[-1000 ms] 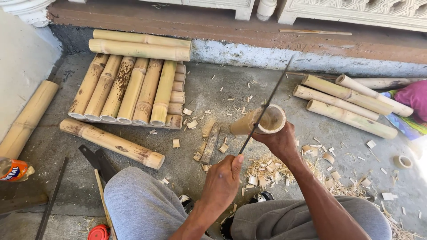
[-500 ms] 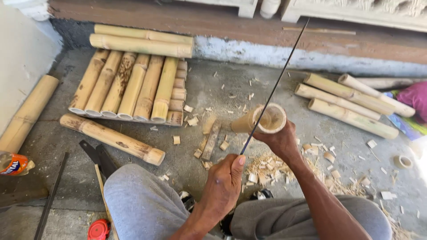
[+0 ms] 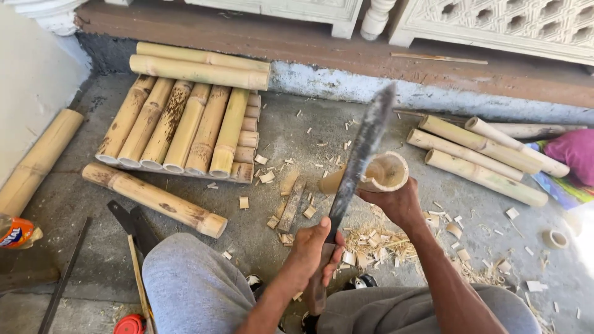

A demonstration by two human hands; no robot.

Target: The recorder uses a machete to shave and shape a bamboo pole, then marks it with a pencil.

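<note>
My left hand (image 3: 314,247) grips the handle of a long machete (image 3: 361,151). Its blurred blade slants up and to the right, crossing in front of a short bamboo tube (image 3: 388,172). My right hand (image 3: 396,203) holds that tube from below, open end toward me and tilted. Pale shavings (image 3: 377,244) lie on the concrete under both hands. My knees in grey trousers (image 3: 192,281) fill the bottom of the view.
Cut bamboo lengths are stacked at the left (image 3: 185,124), one pole (image 3: 154,199) lies in front, and more poles (image 3: 479,158) lie at the right. A saw (image 3: 133,226) and an orange bottle (image 3: 15,232) sit at the lower left. A stone step (image 3: 371,52) runs behind.
The machete blade, seen edge-on and raised before, now shows its broad side and sits lower across the tube. The tube and my right hand have barely moved.
</note>
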